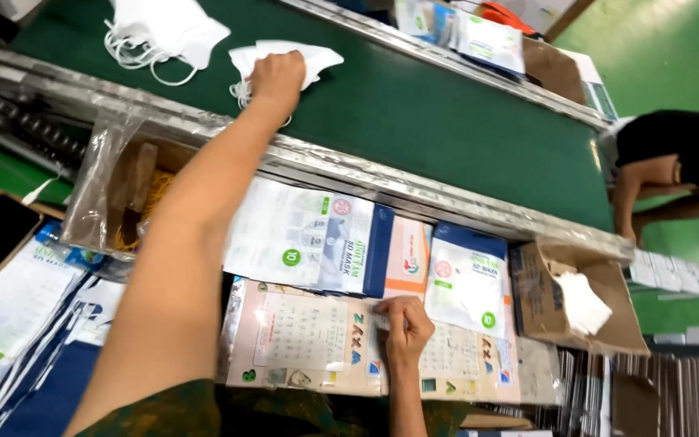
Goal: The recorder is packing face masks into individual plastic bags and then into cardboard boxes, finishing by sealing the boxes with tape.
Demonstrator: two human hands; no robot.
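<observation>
Left hand (277,78) stretched out to 12 o'clock, fingers closed on white folded fabric face mask (289,58) lying flat on dark green conveyor belt (414,121). Mask long axis running 9 to 3 o'clock, ear loops trailing at 7 o'clock. Right hand (404,325) near, fingers curled, pinching edge of pale printed flat pouch (309,340) on table. Second white mask pile (163,32) at 10 o'clock.
</observation>
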